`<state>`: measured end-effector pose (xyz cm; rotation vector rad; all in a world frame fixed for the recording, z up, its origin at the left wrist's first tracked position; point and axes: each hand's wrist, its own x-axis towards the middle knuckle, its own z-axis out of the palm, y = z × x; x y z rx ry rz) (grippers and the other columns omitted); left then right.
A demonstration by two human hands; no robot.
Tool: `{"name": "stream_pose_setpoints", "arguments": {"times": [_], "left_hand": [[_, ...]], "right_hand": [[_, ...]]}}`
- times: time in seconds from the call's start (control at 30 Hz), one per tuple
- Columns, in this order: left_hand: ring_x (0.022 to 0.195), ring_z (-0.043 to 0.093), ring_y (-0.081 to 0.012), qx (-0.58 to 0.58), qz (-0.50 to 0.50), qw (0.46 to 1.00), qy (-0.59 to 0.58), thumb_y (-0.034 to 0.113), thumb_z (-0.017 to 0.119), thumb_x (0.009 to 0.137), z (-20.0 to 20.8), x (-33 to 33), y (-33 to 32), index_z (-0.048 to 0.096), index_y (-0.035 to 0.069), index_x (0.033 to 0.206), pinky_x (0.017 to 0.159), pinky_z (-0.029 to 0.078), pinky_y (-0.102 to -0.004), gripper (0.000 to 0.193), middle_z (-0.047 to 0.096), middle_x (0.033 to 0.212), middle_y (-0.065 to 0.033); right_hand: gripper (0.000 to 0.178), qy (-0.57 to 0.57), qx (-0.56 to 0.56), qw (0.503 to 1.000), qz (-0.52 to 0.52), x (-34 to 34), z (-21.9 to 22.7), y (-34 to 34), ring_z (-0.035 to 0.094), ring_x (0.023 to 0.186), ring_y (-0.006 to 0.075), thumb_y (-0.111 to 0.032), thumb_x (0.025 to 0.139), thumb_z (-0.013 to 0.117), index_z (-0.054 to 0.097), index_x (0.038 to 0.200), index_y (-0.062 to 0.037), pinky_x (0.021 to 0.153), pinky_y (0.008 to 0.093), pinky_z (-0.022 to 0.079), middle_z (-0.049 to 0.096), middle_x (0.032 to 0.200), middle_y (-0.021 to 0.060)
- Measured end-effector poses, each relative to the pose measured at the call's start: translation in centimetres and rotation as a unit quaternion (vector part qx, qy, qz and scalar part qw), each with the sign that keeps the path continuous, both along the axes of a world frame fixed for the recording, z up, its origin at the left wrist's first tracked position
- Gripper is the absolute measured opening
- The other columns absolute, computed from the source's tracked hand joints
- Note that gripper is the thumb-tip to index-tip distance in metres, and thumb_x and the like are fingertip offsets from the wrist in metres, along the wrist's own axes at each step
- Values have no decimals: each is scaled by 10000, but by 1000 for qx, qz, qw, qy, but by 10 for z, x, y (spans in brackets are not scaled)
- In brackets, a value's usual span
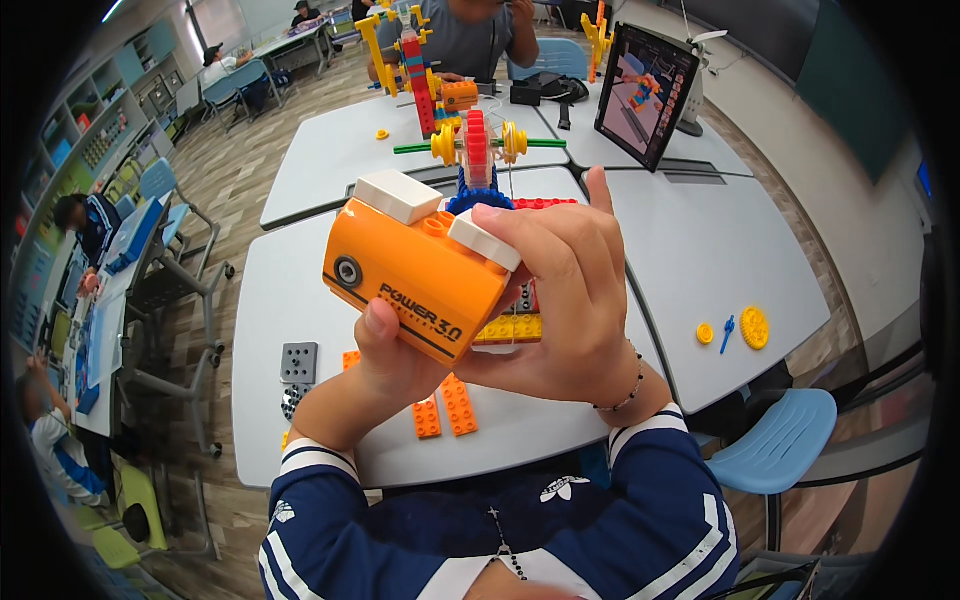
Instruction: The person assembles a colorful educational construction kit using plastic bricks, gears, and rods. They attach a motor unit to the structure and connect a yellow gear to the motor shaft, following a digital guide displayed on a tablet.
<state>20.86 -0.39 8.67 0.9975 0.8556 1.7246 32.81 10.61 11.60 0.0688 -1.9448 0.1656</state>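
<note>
In front of me, above the table, my left hand (pixel 388 362) grips an orange building-block unit (pixel 395 265) from below, thumb on its printed front. The unit has a round dark socket at its left end and orange studs on top. One white brick (pixel 398 197) sits on its upper left. A second white brick (pixel 484 241) is at the upper right, pinched by my right hand (pixel 580 280) with the index finger raised; whether it is fully pressed on, I cannot tell. Behind stands a built model with red bricks (pixel 477 150), yellow pulleys, a green axle and a blue gear.
Orange plates (pixel 459 405) and a grey plate (pixel 299 363) lie near me. A yellow gear (pixel 754 328) and a blue peg (pixel 727 334) lie at right. A tablet (pixel 648 95) stands at far right. Opposite, a person (pixel 480 45) sits behind another tall model (pixel 417 85).
</note>
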Motion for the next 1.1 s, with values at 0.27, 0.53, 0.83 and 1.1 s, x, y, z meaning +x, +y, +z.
{"name": "stream_pose_setpoints", "arguments": {"times": [0.27, 0.53, 0.83, 1.1], "left_hand": [[1280, 450, -222, -39, -11, 997, 59, 883, 541, 591, 3, -6, -7, 294, 210, 1436, 1023, 433, -367, 1107, 424, 1391, -76], [1366, 357, -229, -29, -13, 999, 31, 835, 604, 586, 2, -6, -11, 276, 213, 1450, 1113, 349, -394, 1114, 352, 1468, -74], [1221, 523, -230, -82, 25, 991, -100, 499, 888, 546, 22, -3, -27, 338, 67, 1409, 1039, 435, -386, 1112, 516, 1323, -112], [1212, 520, -230, -91, -35, 995, -23, 476, 858, 595, 17, -10, -36, 345, 45, 1385, 1030, 438, -383, 1035, 511, 1303, -112]], "right_hand": [[695, 42, 25, 999, 12, -8, -4, -1, 557, 937, 220, -423, 643, 812, 592, 1198, -66, 1125, 608, 147, 585, 995, 53], [629, 34, 8, 999, 35, -10, -9, -3, 564, 958, 219, -376, 681, 796, 593, 1196, -79, 1137, 590, 145, 565, 1056, 53], [574, 77, 26, 995, 55, -17, -15, 2, 546, 948, 197, -404, 695, 792, 616, 1163, -123, 1139, 607, 133, 552, 1022, 17], [505, 109, 39, 991, 63, -19, -19, 3, 539, 943, 195, -425, 720, 776, 630, 1109, -136, 1120, 622, 196, 554, 1047, 4]]}}
